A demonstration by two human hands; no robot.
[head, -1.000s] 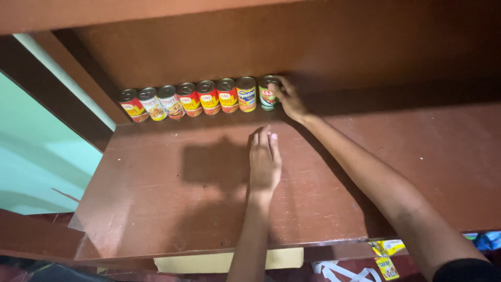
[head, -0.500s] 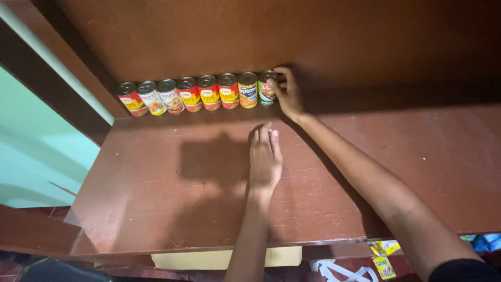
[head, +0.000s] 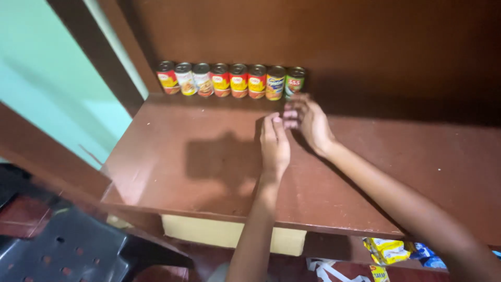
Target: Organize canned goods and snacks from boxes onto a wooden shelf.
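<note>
- Both hands reach over a brown wooden shelf (head: pixel 172 167), seen from above by the head camera (the only view).
- Left hand (head: pixel 275 143) lies flat, palm down, on the shelf board, fingers straight and close together, pointing toward the back wall. It holds nothing.
- Right hand (head: pixel 307 121) hovers just beside the left one, a little farther back and to the right. Its fingers are loosely curled and slightly blurred; it grips nothing, and the fingertips sit near the left hand's fingertips.
- Row of eight small cans (head: pixel 229 80) stands upright along the back of the shelf, against the dark wooden back wall (head: pixel 334 36). The cans touch or nearly touch one another.
- Most cans carry red and yellow labels; the green-labelled can (head: pixel 295 81) ends the row on the right, with a yellow-and-blue can (head: pixel 275 83) next to it.
- Right hand is the nearer one to the row, just in front of the green-labelled can, clearly apart from it.
- Shadow of the arms falls on the shelf board to the left of the left hand.
- Pale green wall (head: pixel 47 89) shows on the left, past a dark wooden post (head: pixel 104 52).
- Below the shelf: a dark plastic chair (head: pixel 68 250) at lower left, a pale yellow box (head: pixel 224 235) under the shelf edge, and yellow snack packets (head: pixel 389 250) at lower right.
</note>
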